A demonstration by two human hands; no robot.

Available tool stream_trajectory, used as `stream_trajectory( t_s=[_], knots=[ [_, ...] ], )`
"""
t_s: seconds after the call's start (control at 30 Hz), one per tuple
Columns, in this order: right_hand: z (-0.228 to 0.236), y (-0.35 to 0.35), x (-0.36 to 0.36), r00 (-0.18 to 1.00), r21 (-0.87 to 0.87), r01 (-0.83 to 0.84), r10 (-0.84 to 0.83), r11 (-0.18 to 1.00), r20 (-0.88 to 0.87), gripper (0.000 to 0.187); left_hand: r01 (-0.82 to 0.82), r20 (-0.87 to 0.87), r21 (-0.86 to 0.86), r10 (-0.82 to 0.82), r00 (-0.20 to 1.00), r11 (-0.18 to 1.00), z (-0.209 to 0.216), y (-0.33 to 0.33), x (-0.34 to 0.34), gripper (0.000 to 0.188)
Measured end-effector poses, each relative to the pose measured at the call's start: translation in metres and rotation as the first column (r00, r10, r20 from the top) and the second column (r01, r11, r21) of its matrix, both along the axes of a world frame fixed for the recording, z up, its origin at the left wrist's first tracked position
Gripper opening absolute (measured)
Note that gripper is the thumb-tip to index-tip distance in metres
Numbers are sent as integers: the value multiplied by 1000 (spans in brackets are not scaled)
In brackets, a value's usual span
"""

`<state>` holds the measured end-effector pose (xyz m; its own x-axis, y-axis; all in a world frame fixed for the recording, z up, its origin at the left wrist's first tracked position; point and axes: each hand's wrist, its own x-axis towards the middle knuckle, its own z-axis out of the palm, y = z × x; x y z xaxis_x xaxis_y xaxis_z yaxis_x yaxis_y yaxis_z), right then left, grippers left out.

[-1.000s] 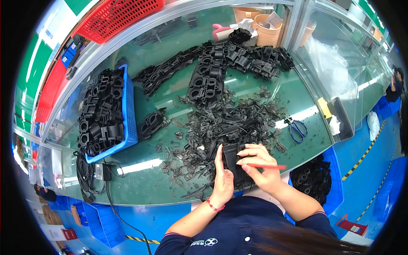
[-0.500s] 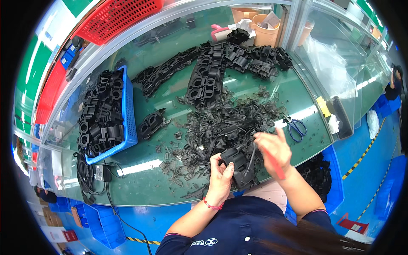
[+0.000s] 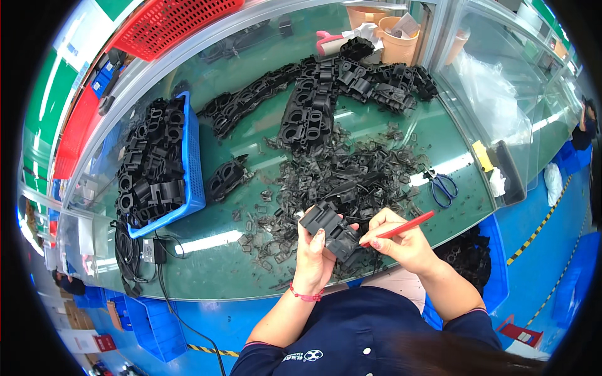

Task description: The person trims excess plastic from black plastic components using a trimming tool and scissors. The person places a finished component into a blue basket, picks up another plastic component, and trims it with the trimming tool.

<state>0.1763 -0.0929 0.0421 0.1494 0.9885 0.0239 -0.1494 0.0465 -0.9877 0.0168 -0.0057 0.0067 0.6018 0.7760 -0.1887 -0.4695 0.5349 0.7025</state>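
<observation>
My left hand (image 3: 313, 258) grips a black moulded plastic part (image 3: 330, 227), tilted above the near edge of the green table. In my right hand (image 3: 406, 249) is a slim red pen-shaped tool (image 3: 409, 224), pinched between thumb and fingers. Its lower end points at the right side of the part, where my fingertips hide the tip. I cannot tell whether the tip touches. Beyond both hands spreads a heap of thin black plastic scraps (image 3: 351, 172). Several like black parts stand stacked in a row (image 3: 307, 116) behind the heap.
A blue basket (image 3: 195, 166) full of black parts stands at the left, with a single part (image 3: 227, 178) beside it. Blue-handled scissors (image 3: 444, 191) lie at the right. Cables with a power adapter (image 3: 152, 250) lie near the left edge. A blue bin (image 3: 497, 263) sits below, right.
My right hand has come down and turned, bringing the red tool from along the palm into a pen-like hold at the part. My left hand has shifted slightly left and tilted the part.
</observation>
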Motion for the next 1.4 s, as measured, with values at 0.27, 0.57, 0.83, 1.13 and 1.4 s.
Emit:
stream_trajectory(
  t_s=[0.27,0.57,0.83,1.13,1.4],
  knots=[
    [-6,1,-3,999,16,-14,14,1000,34,12,0,-1,4,0,1000,1000,1,-2,2,52],
    [-7,2,0,898,203,-60,-37,977,439,13,-25,-50,26,27,998,999,-5,-3,2,54],
    [-12,-1,-9,432,509,-128,-413,851,801,15,110,3,33,-110,994,993,-2,-10,-4,82],
    [-6,24,57,520,569,391,-684,724,512,15,192,21,3,-192,981,981,4,-15,-3,87],
    [-6,15,34,820,187,337,-385,923,424,18,268,162,-59,-255,953,962,4,-14,-4,81]
  ],
)
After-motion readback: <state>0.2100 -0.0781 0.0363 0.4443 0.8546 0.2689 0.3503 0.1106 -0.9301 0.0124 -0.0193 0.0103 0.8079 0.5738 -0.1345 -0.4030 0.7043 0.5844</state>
